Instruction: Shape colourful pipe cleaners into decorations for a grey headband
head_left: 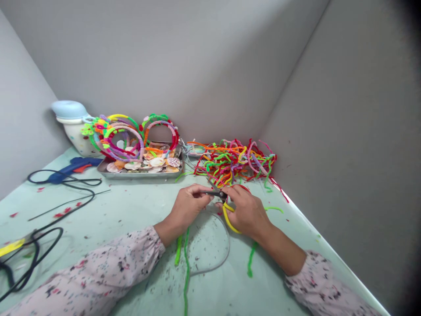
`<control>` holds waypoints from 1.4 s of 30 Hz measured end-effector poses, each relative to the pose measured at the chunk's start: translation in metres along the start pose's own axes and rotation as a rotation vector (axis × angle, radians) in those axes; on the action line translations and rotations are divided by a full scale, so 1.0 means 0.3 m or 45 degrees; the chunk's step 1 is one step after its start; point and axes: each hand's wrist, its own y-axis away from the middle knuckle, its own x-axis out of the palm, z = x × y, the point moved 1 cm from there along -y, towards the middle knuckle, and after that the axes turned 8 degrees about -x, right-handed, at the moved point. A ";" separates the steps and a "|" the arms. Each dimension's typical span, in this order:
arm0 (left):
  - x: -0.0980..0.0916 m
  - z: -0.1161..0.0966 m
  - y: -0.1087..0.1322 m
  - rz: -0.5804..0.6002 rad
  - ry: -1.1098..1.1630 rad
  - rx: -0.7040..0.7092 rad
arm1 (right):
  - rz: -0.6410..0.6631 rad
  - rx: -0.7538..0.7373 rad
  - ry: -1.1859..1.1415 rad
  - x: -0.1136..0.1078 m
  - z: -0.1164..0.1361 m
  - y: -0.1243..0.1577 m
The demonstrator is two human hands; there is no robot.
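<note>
My right hand [248,210] grips a pair of scissors [231,219] by yellow handles, its dark blades parted and pointing left and up. One blade reaches the fingertips of my left hand [189,205], which is closed in a pinch. What lies between those fingertips is too small to make out. Below and between the hands, a thin grey hoop [227,250] curves over the table. A long green pipe cleaner [186,267] runs down from beneath my left hand. Short green pieces lie near it [178,251] and below my right wrist [251,261].
Behind my hands lies a tangled heap of coloured pipe cleaners [233,162]. Left of it, a metal tray [141,175] holds shells and fuzzy headbands [126,145]. A blue glue gun [70,170], black cord [88,199] and white bottle [74,131] occupy the left. Grey walls enclose the table.
</note>
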 end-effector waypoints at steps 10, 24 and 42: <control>-0.002 0.015 -0.007 0.030 -0.024 0.065 | -0.011 -0.006 -0.011 0.004 -0.007 0.008; 0.003 0.030 -0.016 0.050 0.046 0.024 | -0.073 0.095 -0.307 0.017 -0.029 0.002; 0.015 0.001 0.006 0.152 -0.066 0.034 | -0.334 0.786 -1.459 0.007 -0.019 -0.041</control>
